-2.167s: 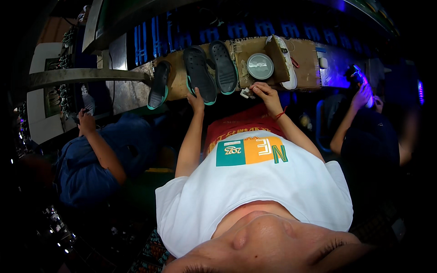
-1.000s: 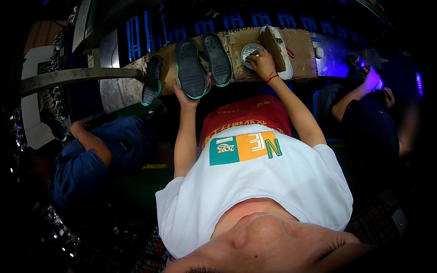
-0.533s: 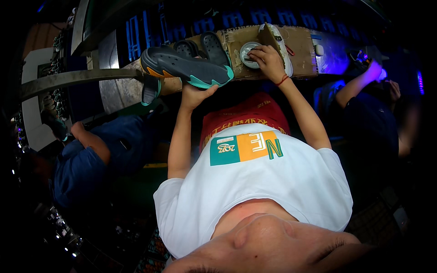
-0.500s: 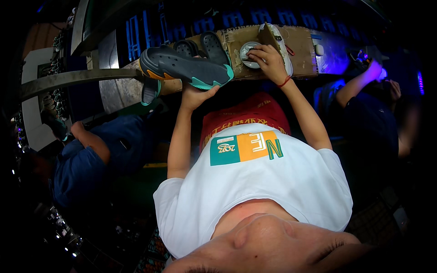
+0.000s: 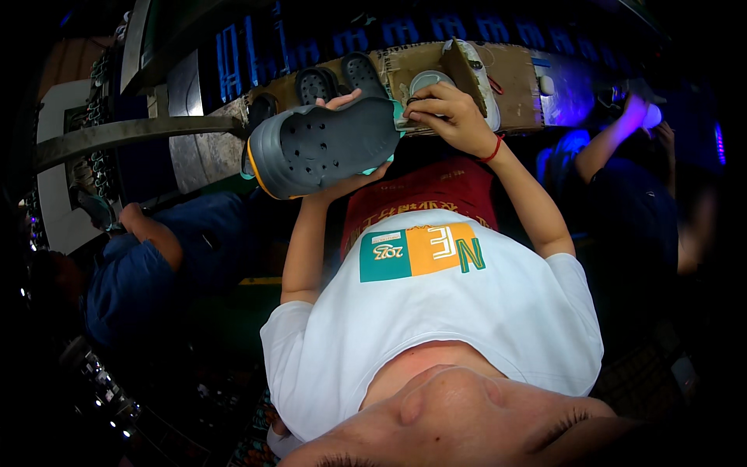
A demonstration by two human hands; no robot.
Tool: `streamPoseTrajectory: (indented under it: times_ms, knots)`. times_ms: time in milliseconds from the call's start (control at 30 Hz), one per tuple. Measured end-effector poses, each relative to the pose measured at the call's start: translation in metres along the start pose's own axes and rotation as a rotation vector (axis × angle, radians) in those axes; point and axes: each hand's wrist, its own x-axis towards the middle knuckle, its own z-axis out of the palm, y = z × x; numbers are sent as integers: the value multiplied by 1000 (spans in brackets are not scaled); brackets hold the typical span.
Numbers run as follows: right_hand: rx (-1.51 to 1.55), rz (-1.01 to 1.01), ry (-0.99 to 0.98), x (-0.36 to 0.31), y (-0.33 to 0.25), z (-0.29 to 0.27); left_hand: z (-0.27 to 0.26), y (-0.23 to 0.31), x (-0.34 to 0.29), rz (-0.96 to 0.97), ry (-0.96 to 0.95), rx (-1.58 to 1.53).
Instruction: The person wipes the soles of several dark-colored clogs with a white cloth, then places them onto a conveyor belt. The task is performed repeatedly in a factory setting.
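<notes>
My left hand (image 5: 348,184) holds a dark grey clog (image 5: 327,144) with holes, an orange line and a teal edge, raised sideways in front of my chest. Its fingertips show over the clog's top edge. My right hand (image 5: 450,117) has its fingers curled and pinched together at the clog's teal right end. Whether they pinch something small is hidden. Just behind that hand, a round grey tin (image 5: 430,79) lies on the cardboard-covered bench (image 5: 521,82).
Two more dark clogs (image 5: 315,82) lie soles-up on the bench beyond the held one, beside a white tray edge (image 5: 486,74). A person in blue (image 5: 148,257) sits at my left. Another person (image 5: 622,171) works at my right under violet light.
My left hand lifted the grey clog off the bench and turned it on its side, nearer to me. My right hand moved from the round tin to the clog's end.
</notes>
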Motion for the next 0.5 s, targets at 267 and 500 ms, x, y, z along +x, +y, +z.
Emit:
streamPoseTrajectory:
  times_ms: [267,500]
  knots:
    - [195,93,-98,1,-1,-6,-5,3,3,29,-20,50]
    - [-181,-135,84,10,3,-9,-5,9,4,13,-7,-81]
